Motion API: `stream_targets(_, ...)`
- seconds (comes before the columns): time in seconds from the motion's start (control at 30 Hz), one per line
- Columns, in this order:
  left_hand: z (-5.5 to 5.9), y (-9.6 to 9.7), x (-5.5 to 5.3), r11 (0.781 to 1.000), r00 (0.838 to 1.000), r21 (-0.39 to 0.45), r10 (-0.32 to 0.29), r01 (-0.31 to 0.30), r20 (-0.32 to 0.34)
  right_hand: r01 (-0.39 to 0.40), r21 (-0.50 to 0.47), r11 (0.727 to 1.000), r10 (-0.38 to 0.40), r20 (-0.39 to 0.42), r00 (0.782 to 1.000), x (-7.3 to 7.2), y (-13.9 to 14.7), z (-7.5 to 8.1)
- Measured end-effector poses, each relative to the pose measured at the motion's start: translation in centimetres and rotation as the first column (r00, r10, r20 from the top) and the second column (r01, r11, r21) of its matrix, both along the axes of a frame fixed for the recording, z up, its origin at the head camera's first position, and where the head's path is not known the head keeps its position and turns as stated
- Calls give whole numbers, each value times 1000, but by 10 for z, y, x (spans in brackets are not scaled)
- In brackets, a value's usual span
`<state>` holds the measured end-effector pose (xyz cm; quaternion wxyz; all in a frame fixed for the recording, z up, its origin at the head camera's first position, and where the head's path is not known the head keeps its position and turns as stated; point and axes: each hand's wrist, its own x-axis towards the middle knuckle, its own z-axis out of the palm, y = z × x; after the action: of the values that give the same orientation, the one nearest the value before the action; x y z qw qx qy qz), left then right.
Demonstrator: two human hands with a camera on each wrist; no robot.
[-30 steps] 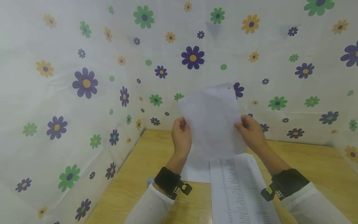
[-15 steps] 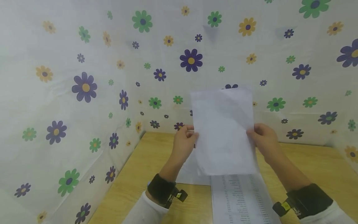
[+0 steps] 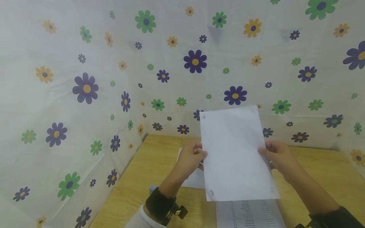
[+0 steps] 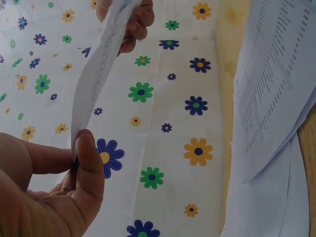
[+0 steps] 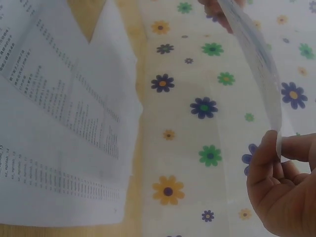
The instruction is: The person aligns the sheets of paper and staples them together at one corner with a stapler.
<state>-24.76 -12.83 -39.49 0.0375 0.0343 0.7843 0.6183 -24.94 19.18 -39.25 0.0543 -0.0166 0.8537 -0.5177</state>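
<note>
Both hands hold up a white sheet of paper (image 3: 235,155) above the table, its blank side facing me with small dark marks near the corners. My left hand (image 3: 189,160) pinches its left edge between thumb and fingers. On the opposite edge, my right hand (image 3: 280,158) pinches it the same way. Seen edge-on in the left wrist view, the paper (image 4: 98,69) is slightly bowed and carries print on its far side. Below it on the table lies a printed sheet (image 3: 248,213), partly hidden by the held paper.
Another white sheet (image 3: 194,179) lies on the wooden table (image 3: 137,177), behind the left hand. A small pale blue object (image 3: 153,188) sits by the left wrist. Flower-patterned white sheeting (image 3: 168,91) stands along the back and sides.
The held paper has come down and slightly right, and it now tilts so its whole blank face shows. Both hands moved down with it, keeping their grip.
</note>
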Motion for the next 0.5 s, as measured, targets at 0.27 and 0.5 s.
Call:
stream_targets(0.27, -8, 0, 15, 998, 997, 28, -63, 61, 48, -22, 4, 1000, 22, 43, 999, 13, 10, -9)
stream_targets(0.5, -20, 5, 23, 995, 993, 18, -100, 99, 68, -26, 5, 1000, 25, 72, 997, 21, 17, -17)
